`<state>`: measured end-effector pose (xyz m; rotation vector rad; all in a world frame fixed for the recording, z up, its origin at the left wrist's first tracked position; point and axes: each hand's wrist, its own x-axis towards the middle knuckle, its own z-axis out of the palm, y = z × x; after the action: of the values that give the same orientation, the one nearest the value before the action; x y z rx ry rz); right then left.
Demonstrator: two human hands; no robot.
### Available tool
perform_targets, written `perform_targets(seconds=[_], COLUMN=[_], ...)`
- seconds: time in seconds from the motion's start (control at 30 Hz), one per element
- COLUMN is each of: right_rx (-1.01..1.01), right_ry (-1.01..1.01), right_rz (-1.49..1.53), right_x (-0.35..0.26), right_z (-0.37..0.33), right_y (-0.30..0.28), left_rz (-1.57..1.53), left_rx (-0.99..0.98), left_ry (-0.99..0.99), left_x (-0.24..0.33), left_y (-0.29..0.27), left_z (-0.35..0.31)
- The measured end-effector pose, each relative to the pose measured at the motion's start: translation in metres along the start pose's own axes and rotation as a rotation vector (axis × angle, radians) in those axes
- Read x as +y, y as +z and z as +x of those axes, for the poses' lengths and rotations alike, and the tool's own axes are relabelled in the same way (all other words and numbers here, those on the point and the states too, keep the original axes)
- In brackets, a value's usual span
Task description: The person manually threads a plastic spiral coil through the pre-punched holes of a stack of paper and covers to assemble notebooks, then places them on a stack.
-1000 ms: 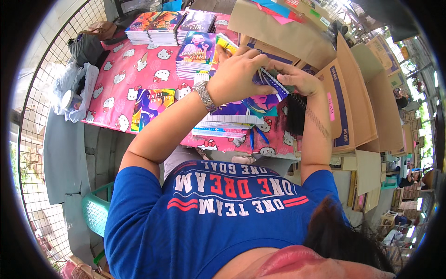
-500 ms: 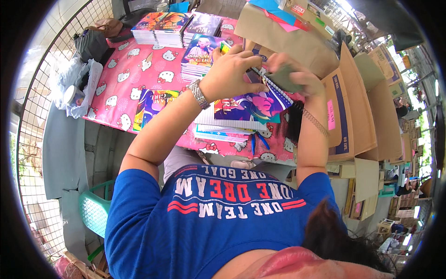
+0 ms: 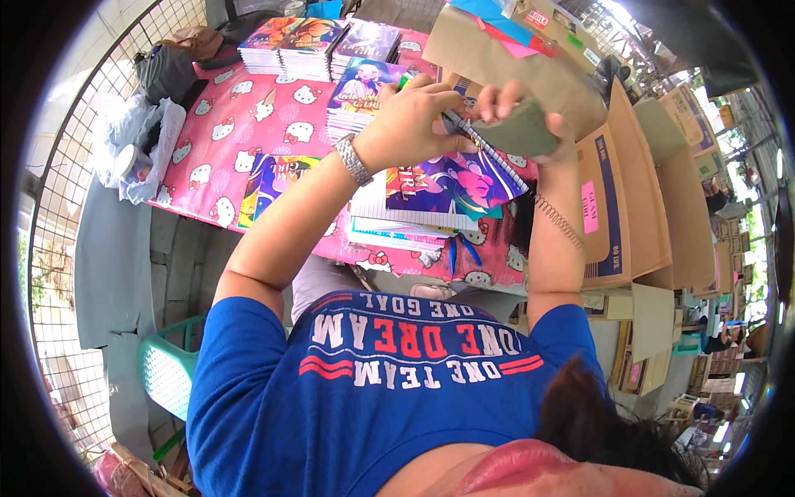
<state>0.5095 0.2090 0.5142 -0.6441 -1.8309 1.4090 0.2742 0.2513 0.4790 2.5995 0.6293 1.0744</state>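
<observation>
A notebook (image 3: 451,189) with a colourful illustrated cover lies tilted on a few others, its punched edge toward my right. My left hand (image 3: 418,124) grips that edge near its far end, fingers closed round it. A spiral coil (image 3: 560,225) runs along the holes, and its loose tail sticks out past the near corner, over my right forearm. My right hand (image 3: 561,145) holds a flat grey-green pad (image 3: 522,131), its material unclear, against or close beside the coil. Blue-handled pliers (image 3: 464,253) lie by the near table edge.
Stacked notebooks (image 3: 310,50) stand at the back of the pink patterned tablecloth (image 3: 224,132). Another notebook (image 3: 277,182) lies left of my left forearm. Open cardboard boxes (image 3: 621,199) crowd the right side. At the left edge sits a plastic bag (image 3: 124,149).
My right hand, smeared by motion before, has turned, and the pad now shows its broad face. The coil's tail has shifted slightly; my left hand keeps its hold.
</observation>
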Motion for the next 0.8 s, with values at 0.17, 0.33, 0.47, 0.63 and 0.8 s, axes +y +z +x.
perform_targets(seconds=[0.17,0.33,0.47,0.63,0.8], right_rx=[0.177,0.542,0.367,0.315,-0.046], right_ry=[0.232,0.339,0.199,0.093,0.268], right_rz=[-0.203,-0.334,-1.185,-0.573,-1.482], right_x=[0.006,0.037,0.058,0.005,-0.069], right_z=[-0.003,0.003,0.002,0.004,0.013], right_y=[-0.002,0.02,0.051,0.041,0.083], left_rz=[0.015,0.047,0.019,-0.012,-0.001], left_rx=[0.018,0.049,0.077,0.112,0.093], left_ry=[-0.028,0.0,0.018,0.039,0.027], left_x=[0.001,-0.001,0.0,0.001,0.003], left_y=[-0.002,-0.009,-0.019,-0.019,-0.02], left_z=[-0.006,-0.006,-0.023,-0.029,-0.028])
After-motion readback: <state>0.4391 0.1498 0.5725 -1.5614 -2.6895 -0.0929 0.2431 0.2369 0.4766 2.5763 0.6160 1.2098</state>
